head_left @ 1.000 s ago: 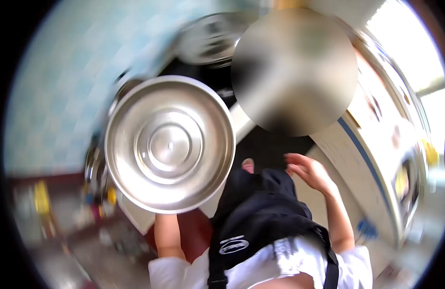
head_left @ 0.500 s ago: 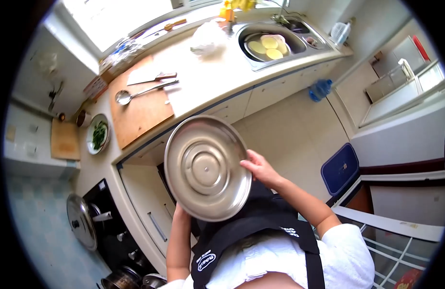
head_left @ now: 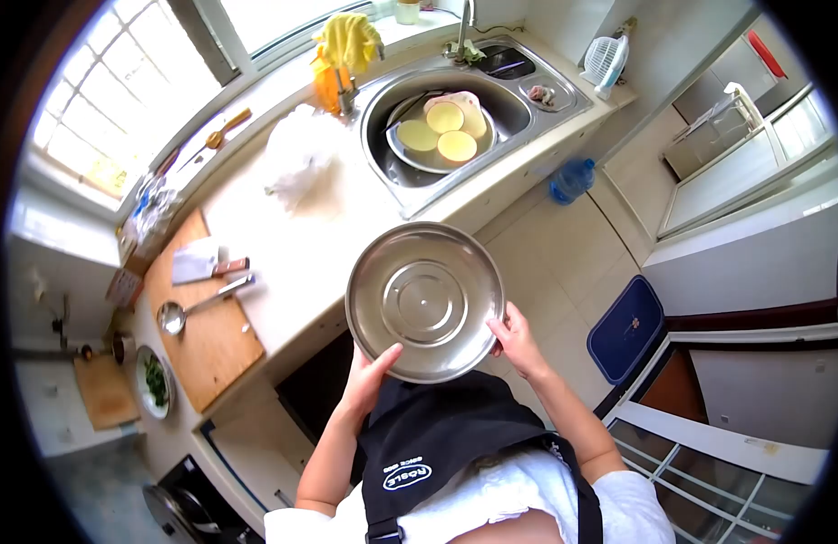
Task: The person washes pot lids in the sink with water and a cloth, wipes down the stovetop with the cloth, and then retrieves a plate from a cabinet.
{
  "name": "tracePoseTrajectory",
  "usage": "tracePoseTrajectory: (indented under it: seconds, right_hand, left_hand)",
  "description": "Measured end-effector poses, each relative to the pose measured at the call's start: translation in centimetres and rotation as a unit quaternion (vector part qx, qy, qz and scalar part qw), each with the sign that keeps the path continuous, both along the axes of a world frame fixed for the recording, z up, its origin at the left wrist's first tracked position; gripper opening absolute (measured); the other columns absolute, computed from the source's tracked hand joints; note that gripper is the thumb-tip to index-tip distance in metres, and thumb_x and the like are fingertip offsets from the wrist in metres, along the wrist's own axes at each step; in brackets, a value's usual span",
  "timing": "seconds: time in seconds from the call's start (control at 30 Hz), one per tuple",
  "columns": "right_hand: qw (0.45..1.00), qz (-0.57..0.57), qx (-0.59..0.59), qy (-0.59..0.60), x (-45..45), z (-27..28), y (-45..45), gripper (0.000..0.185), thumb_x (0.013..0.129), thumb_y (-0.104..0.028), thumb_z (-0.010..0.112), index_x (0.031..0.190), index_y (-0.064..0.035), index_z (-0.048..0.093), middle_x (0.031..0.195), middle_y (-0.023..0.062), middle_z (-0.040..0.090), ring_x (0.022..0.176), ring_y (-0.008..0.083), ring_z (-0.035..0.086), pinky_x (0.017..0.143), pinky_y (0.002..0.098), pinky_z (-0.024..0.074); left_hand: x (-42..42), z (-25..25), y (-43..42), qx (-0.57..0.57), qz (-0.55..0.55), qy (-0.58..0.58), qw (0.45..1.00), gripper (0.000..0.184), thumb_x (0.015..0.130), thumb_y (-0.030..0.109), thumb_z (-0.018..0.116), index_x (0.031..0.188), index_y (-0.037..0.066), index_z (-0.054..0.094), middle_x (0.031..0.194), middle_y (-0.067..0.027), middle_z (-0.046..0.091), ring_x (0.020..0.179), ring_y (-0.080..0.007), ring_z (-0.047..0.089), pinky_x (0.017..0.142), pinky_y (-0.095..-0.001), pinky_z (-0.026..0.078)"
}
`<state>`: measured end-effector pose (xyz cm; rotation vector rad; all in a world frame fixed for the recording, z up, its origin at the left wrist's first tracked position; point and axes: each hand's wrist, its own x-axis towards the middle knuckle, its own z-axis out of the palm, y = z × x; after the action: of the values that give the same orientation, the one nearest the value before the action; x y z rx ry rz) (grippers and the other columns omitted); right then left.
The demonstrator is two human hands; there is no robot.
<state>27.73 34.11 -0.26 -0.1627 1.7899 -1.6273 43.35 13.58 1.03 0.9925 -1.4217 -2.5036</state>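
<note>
A round stainless steel basin with rings pressed into its bottom is in front of my apron, near the counter's front edge. My left hand is closed on its lower left rim, thumb on top. On the lower right rim, my right hand grips with its thumb over the edge and its fingers mostly hidden underneath. Nothing lies in the basin.
Ahead, the sink holds a pan with several yellow bowls. A plastic bag lies on the counter. Left, a cutting board carries a cleaver and a ladle. Greens fill a bowl. A blue bottle stands right.
My view has turned right toward the sink. The basin now sits flatter and farther right in view, near the counter, and my left hand, mostly hidden before, shows on its rim.
</note>
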Motion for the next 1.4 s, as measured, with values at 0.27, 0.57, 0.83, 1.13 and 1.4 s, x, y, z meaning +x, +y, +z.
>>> tracePoseTrajectory:
  seconds: [0.27,0.57,0.83,1.13,1.4]
  right_hand:
    - [0.998,0.06,-0.002,0.013,-18.8,1.3,-6.1,0.035,0.092,-0.02,0.05,0.121,-0.0008,0.049,0.09,0.0067,0.061,0.079,0.0103,0.059,0.069,0.0234,0.0494]
    - [0.966,0.045,-0.079,-0.24,-36.1,-5.6,-11.4,0.032,0.093,-0.019,0.046,0.12,-0.0008,0.046,0.114,0.0113,0.056,0.108,0.0202,0.054,0.089,0.0307,0.0447]
    - [0.911,-0.047,0.044,-0.407,-50.4,-20.9,-22.5,0.043,0.091,-0.023,0.045,0.126,0.0016,0.039,0.131,0.0166,0.044,0.121,0.0256,0.042,0.102,0.0377,0.0301]
    - [0.908,0.041,0.034,-0.416,-49.9,-21.6,-27.6,0.029,0.089,-0.018,0.042,0.102,-0.002,0.062,0.1,0.0085,0.062,0.1,0.0158,0.054,0.086,0.0312,0.0422]
    - [0.927,0.348,-0.006,0.139,-52.3,-11.4,-24.7,0.022,0.09,-0.014,0.049,0.1,-0.0001,0.063,0.102,0.0096,0.06,0.106,0.0196,0.053,0.092,0.0306,0.0389]
  left_hand:
    - [-17.2,-1.2,-8.3,0.092,0.078,-0.059,0.991,0.03,0.074,0.002,0.049,0.104,-0.001,0.049,0.09,-0.0101,0.058,0.076,-0.0179,0.059,0.061,-0.0312,0.052]
    - [-32.1,-5.5,-13.3,-0.023,0.121,-0.125,0.985,0.058,0.077,0.006,0.049,0.13,0.016,0.029,0.111,-0.0097,0.048,0.093,-0.0231,0.053,0.074,-0.0412,0.051]
    - [-42.6,-10.7,-12.9,-0.253,0.219,-0.18,0.925,0.065,0.075,0.003,0.053,0.132,-0.002,0.023,0.124,-0.0162,0.044,0.112,-0.0237,0.046,0.097,-0.0306,0.034]
    - [-44.1,-12.0,-14.1,-0.021,0.315,-0.245,0.916,0.052,0.078,0.003,0.048,0.127,0.007,0.033,0.115,-0.0105,0.05,0.097,-0.019,0.054,0.078,-0.0318,0.048]
    - [-42.5,-18.9,-14.7,0.238,0.365,-0.064,0.898,0.033,0.092,0.015,0.046,0.123,0.003,0.042,0.115,-0.0123,0.055,0.101,-0.0253,0.057,0.086,-0.0396,0.049]
